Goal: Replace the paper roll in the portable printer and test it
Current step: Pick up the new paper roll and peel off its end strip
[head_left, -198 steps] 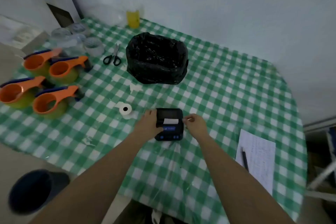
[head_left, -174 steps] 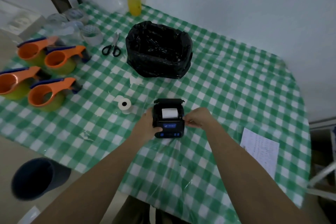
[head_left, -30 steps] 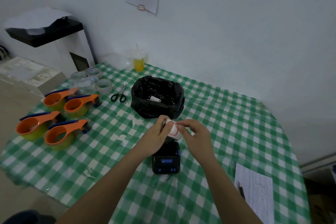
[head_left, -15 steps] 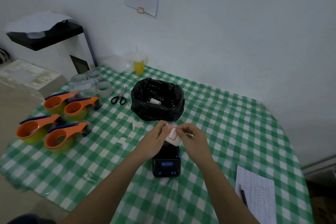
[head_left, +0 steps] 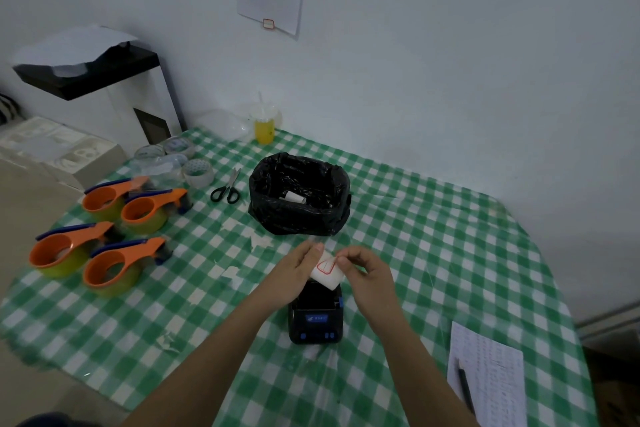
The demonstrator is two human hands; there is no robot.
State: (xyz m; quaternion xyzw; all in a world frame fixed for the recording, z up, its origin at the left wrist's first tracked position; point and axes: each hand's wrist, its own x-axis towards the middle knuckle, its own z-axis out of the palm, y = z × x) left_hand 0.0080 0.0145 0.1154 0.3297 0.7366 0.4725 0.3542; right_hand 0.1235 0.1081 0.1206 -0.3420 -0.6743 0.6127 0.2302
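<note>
White paper roll (red-marked) w/ both hands above boxy black printer.

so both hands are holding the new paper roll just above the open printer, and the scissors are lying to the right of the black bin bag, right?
Not quite. The head view shows the scissors lying to the left of the black bin bag, not the right. The rest holds: the left hand and right hand hold the paper roll just above the open printer.
</note>
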